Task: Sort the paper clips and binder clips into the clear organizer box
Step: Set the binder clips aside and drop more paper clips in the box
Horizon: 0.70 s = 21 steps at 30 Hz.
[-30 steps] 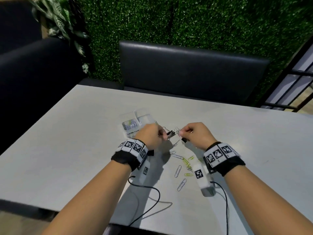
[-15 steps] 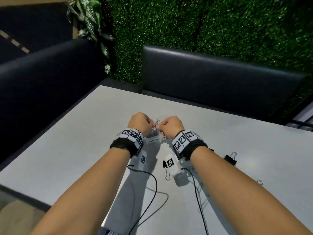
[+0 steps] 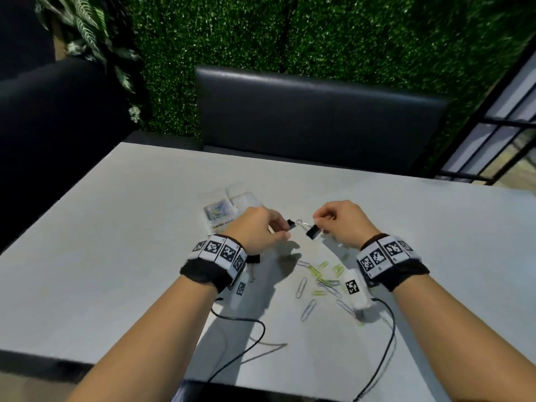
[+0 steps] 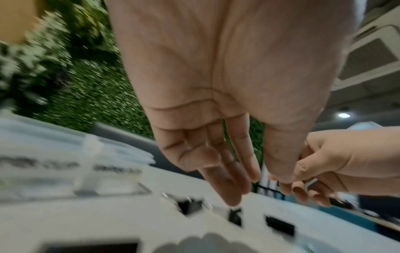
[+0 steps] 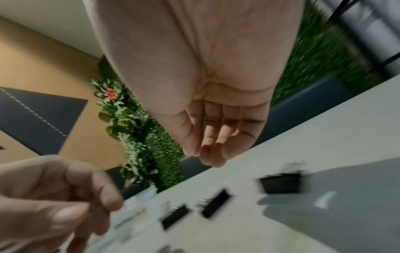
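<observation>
In the head view my left hand (image 3: pixel 282 227) pinches a small black binder clip (image 3: pixel 291 224) just above the table. My right hand (image 3: pixel 317 220) pinches the wire handle of a second black binder clip (image 3: pixel 313 232), which hangs close to the first. The clear organizer box (image 3: pixel 229 207) sits open behind my left hand, with paper clips in one compartment. Several silver and green paper clips (image 3: pixel 319 281) lie loose on the table between my wrists. Both wrist views are blurred and do not show the held clips; more black binder clips (image 5: pixel 280 183) lie on the table there.
The grey table (image 3: pixel 116 256) is ringed by black benches (image 3: pixel 304 120) and a green hedge wall. Another binder clip (image 3: pixel 253 259) lies partly under my left wrist. Black cables (image 3: pixel 240 323) trail from the wrist cameras toward the near edge.
Half a second ago both hands were together over the organizer box. Now they are back to its right, slightly apart, each holding a binder clip. The head view has also swung right.
</observation>
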Motion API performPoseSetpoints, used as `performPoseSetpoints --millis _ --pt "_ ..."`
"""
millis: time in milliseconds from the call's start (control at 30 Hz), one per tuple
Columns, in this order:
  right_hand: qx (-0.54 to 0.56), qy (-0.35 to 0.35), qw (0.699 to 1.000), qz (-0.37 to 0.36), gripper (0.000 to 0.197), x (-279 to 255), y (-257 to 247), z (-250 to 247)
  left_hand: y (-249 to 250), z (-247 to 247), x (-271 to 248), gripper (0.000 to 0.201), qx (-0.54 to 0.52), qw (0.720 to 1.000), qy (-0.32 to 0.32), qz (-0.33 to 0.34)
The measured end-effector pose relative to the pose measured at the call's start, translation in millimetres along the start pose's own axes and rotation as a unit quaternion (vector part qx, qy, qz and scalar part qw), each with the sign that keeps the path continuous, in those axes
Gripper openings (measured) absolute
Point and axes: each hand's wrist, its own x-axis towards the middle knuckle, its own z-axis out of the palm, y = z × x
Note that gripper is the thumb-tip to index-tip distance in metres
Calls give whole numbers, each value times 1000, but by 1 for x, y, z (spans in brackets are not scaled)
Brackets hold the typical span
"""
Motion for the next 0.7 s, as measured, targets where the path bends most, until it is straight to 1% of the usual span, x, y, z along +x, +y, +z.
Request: performPoseSetpoints --millis 67,133,200,333,433,500,567,633,700 --pt "-33 9 999 22 9 -23 28 -16 15 23 2 31 16 998 -63 13" --pt "-88 -5 995 42 13 -42 49 -22 28 44 4 30 47 994 -93 15" --pt "-129 -35 990 52 19 -56 63 -21 39 62 7 27 73 992 -104 19" --pt "-211 -73 975 10 39 -62 78 -9 55 84 9 40 110 986 -114 49" --pt "-250 -77 965 -13 37 -59 82 -1 58 98 13 43 141 981 -117 65" --pt "-264 -83 961 -13 42 -58 81 5 56 103 16 39 144 980 -119 65" --pt "-267 -87 960 -18 46 -56 82 10 54 105 17 30 137 982 -109 71" --pt "-261 -81 961 -30 40 -54 83 13 53 106 18 20 133 984 -97 70" --pt "-261 -76 962 -27 29 -53 81 13 52 108 19 13 137 985 -87 61"
